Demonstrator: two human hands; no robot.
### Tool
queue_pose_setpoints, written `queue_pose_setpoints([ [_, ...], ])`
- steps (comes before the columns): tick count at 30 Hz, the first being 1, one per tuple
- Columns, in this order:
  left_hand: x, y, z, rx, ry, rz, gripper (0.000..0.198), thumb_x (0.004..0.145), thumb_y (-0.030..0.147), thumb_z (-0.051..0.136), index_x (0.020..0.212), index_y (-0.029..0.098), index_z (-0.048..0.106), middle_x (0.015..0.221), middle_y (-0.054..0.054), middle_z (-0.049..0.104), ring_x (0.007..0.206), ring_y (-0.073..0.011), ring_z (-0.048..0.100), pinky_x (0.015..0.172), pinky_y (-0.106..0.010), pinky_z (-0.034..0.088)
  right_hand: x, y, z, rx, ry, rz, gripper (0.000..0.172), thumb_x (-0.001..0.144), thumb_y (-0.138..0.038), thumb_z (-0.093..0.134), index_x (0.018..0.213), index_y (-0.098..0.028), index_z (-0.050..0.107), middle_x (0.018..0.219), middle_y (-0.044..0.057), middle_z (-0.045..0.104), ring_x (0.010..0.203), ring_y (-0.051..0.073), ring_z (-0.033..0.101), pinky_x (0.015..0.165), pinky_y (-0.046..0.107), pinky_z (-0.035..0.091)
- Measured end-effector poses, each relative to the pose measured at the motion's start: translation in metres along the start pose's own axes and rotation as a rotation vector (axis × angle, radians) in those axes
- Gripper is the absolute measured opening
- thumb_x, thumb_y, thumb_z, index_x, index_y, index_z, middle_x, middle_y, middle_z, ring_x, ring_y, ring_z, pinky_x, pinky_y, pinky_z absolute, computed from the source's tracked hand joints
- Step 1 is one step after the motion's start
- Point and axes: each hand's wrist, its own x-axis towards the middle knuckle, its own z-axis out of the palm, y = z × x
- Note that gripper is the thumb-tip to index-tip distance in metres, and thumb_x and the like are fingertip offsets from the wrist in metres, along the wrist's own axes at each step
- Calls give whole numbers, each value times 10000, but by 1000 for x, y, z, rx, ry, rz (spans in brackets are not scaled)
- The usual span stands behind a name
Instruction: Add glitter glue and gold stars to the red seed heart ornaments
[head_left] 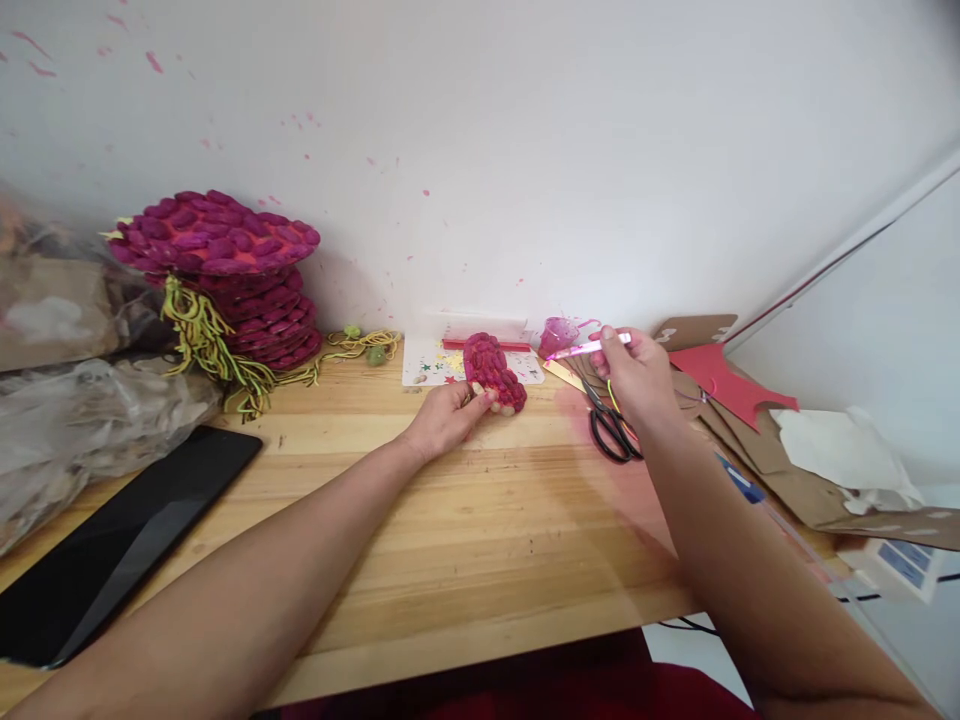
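My left hand [448,415] pinches the lower edge of a small magenta-painted bumpy piece [492,372], holding it tilted on the wooden table [465,530] near the wall. My right hand [632,375] is closed around a thin pink-stained brush [589,348], whose tip points left toward a small pink paint cup [559,335]. The brush tip hovers just right of the painted piece, not touching it.
A stack of magenta pieces with yellow-green tassels [232,290] stands at the back left. Black scissors [611,430] lie under my right hand. A dark tablet [112,545] and plastic bags [67,420] are at left. Cardboard and red paper [724,385] lie at right.
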Motion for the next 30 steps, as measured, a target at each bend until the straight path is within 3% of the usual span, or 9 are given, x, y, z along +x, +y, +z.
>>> queue_pose_setpoints([
  [4,0,-1,0,1,-5,22,470,881,612,513,621,221,514,478,19,543,506,-152,507,572,-268,383,-50,-14,11,32,-102,88,333,796,-531,721,856,-219,621,644,-22,617,552,132,521,528,259,387],
  [9,0,-3,1,47,8,18,471,880,620,512,634,218,520,480,22,545,499,-148,485,566,-268,375,-81,-13,23,-24,-152,18,256,886,-488,636,887,-238,584,661,-16,612,554,146,523,514,269,377],
  [17,-1,-2,1,51,23,31,488,850,661,542,681,203,564,496,29,542,502,-138,481,548,-260,368,-85,0,26,-162,-190,-109,208,933,-431,582,888,-228,568,645,-22,578,503,122,426,496,266,324],
  [22,-1,-1,1,37,6,-19,539,854,688,507,718,182,632,503,17,536,482,-143,490,518,-263,360,-85,2,25,-175,-202,-114,201,934,-426,575,893,-230,560,654,-18,599,511,127,471,498,263,345],
  [30,-1,-5,1,62,-19,47,540,850,685,549,786,170,699,488,42,474,493,-129,421,507,-250,316,-85,5,24,-201,-191,-134,201,933,-431,582,892,-235,574,674,-2,617,546,145,502,517,274,360],
])
